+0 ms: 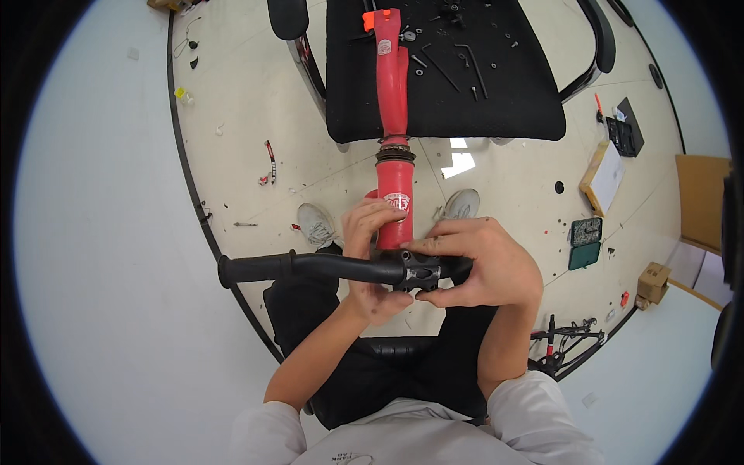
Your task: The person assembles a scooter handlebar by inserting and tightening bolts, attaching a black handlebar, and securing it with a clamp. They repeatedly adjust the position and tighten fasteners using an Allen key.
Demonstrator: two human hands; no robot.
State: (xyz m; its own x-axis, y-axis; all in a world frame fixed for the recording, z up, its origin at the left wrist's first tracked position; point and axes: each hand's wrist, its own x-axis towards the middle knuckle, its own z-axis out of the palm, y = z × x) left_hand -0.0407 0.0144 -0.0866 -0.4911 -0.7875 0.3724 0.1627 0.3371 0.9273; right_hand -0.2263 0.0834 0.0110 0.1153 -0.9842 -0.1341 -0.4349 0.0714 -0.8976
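Note:
A red bicycle head tube extends forward from my hands, ending in a dark ring-shaped bearing. Beyond that, the red fork rests on a black chair seat. Crosswise at the near end lies a black handlebar, its left grip sticking out, with a black stem clamp at its middle. My left hand is closed around the near end of the head tube, its lower part beneath the handlebar. My right hand grips the stem clamp from the right, thumb below, covering the handlebar's right part.
On the black chair seat lie hex keys, bolts and small rings. Armrests flank it. My shoes stand on the tiled floor. Rightward are a green parts case, a white-topped box, a cardboard box and a black bicycle frame.

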